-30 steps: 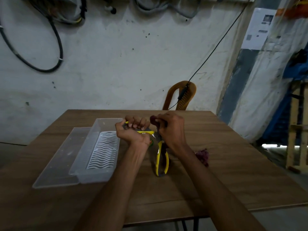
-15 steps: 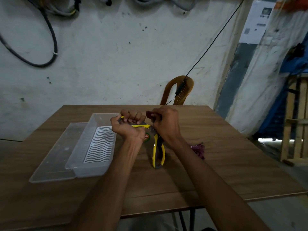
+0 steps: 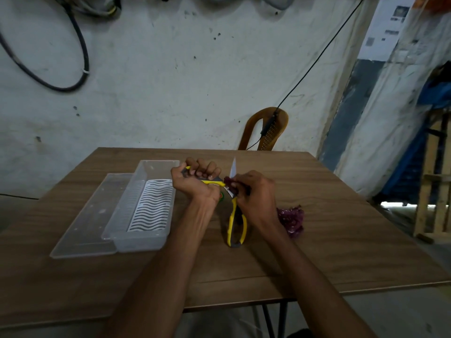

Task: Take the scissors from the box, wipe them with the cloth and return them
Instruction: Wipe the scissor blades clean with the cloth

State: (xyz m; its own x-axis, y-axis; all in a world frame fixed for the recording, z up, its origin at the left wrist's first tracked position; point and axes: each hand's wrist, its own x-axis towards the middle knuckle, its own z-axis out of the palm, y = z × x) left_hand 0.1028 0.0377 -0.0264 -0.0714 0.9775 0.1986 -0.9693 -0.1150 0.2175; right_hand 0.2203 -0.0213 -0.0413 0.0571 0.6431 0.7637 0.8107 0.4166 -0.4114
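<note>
Yellow-handled scissors [image 3: 235, 223] are spread wide over the wooden table [image 3: 317, 240]. My left hand [image 3: 195, 182] grips one yellow handle. The other handle loop points toward me. One blade tip [image 3: 233, 167] sticks up above my right hand [image 3: 253, 198], which pinches a dark maroon cloth [image 3: 230, 184] against that blade near the pivot. The rest of the cloth [image 3: 291, 219] hangs out past my right wrist onto the table. The clear plastic box [image 3: 142, 203] with a white wavy insert stands left of my hands.
The box's clear lid [image 3: 85, 220] lies flat along the box's left side. A brown plastic chair [image 3: 266, 129] stands behind the table's far edge with a black cable hanging over it. A wooden frame [image 3: 432, 181] stands at the right.
My right hand has slid the cloth down the blade toward the pivot, so the blade tip now shows above it. The left hand keeps its grip on the handle.
</note>
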